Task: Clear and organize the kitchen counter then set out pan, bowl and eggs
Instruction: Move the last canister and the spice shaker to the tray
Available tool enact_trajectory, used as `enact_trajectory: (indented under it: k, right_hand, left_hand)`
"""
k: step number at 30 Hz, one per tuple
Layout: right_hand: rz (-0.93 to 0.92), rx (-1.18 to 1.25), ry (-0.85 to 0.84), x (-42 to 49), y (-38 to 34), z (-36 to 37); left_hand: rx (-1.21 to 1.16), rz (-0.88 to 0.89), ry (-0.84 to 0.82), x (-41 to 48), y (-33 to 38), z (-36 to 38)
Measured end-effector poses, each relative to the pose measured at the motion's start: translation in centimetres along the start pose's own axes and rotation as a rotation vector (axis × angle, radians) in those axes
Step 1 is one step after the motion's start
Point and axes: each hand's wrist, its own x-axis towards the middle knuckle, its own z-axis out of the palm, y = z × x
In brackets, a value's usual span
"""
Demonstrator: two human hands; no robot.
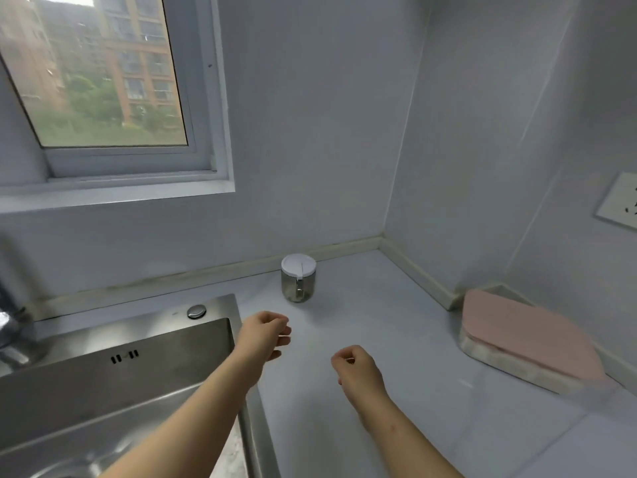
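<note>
A small glass jar (pixel 298 278) with a white lid stands on the pale counter (pixel 379 326) near the back wall. My left hand (pixel 265 334) hovers over the counter just right of the sink, below the jar, fingers loosely curled and holding nothing. My right hand (pixel 360 369) hangs lower and to the right, fingers also loosely curled, with nothing in it. No pan, bowl or eggs are in view.
A steel sink (pixel 113 384) fills the lower left, its tap (pixel 8 326) at the far left edge. A pink board on a white block (pixel 524 334) lies against the right wall. A wall socket (pixel 618 205) sits higher on that wall. A window is above the sink.
</note>
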Motion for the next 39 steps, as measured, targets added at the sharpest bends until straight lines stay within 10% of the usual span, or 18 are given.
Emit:
enact_trajectory:
  k: [18, 39]
  right_hand:
    - [-0.034, -1.022, -0.101, 15.1, 1.6, 0.6]
    - [-0.077, -1.125, -0.106, 15.4, 2.0, 0.4]
  left_hand:
    - [0.007, -0.158, -0.050, 12.4, 0.2, 5.6]
    - [0.013, -0.104, 0.003, 13.1, -2.0, 4.0]
